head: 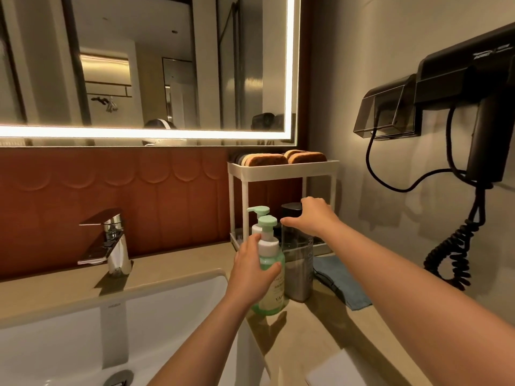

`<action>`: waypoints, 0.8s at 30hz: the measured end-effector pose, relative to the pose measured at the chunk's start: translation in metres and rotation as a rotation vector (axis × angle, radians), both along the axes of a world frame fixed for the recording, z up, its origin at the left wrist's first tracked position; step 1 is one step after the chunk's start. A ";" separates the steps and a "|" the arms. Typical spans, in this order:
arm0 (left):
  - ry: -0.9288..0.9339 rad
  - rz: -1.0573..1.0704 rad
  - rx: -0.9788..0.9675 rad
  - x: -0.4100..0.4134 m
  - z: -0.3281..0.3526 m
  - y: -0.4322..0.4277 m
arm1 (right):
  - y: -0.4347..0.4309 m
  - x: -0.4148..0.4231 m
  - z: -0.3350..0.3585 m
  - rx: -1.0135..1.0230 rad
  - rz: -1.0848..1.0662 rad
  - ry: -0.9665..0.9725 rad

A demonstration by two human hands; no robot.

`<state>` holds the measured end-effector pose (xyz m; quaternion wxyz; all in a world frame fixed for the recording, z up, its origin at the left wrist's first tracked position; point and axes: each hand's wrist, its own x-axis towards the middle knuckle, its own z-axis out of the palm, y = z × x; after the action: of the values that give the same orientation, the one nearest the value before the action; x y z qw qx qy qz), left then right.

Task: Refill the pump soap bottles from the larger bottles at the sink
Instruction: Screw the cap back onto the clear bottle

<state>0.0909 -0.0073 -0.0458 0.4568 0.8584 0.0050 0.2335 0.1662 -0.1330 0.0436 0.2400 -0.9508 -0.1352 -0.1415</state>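
A green pump soap bottle (pixel 271 285) with a mint pump head stands on the counter right of the sink. My left hand (pixel 252 267) grips its body from the left. Behind it a second mint pump head (pixel 259 211) shows; that bottle's body is mostly hidden. Just to the right stands a taller clear bottle (pixel 299 263) with a black cap, partly filled with dark liquid. My right hand (pixel 313 217) reaches over this tall bottle's top, thumb and fingers spread beside the cap; I cannot tell whether they touch it.
A white two-tier rack (pixel 281 165) with brown sponges stands behind the bottles. A blue cloth (pixel 341 282) lies to the right on the beige counter (pixel 172 277). The chrome faucet (pixel 111 240) and white sink (pixel 83 330) are at left. A wall-mounted black hairdryer (pixel 473 107) hangs its coiled cord at right.
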 end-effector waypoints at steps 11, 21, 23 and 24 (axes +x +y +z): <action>0.035 -0.019 0.047 -0.016 0.022 0.011 | -0.006 -0.014 0.013 -0.197 -0.059 0.049; -0.003 -0.114 0.229 -0.087 0.078 0.035 | -0.010 -0.084 0.039 -0.334 0.052 -0.074; 0.058 -0.154 0.318 -0.111 0.086 0.042 | -0.006 -0.107 0.041 -0.344 0.135 -0.040; 0.096 -0.174 0.364 -0.123 0.089 0.046 | -0.003 -0.119 0.042 -0.355 0.180 -0.015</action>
<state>-0.0317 0.0383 0.0430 0.3120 0.9340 -0.0897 0.1492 0.0470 -0.1364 0.0853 0.0792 -0.9612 -0.2444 -0.1004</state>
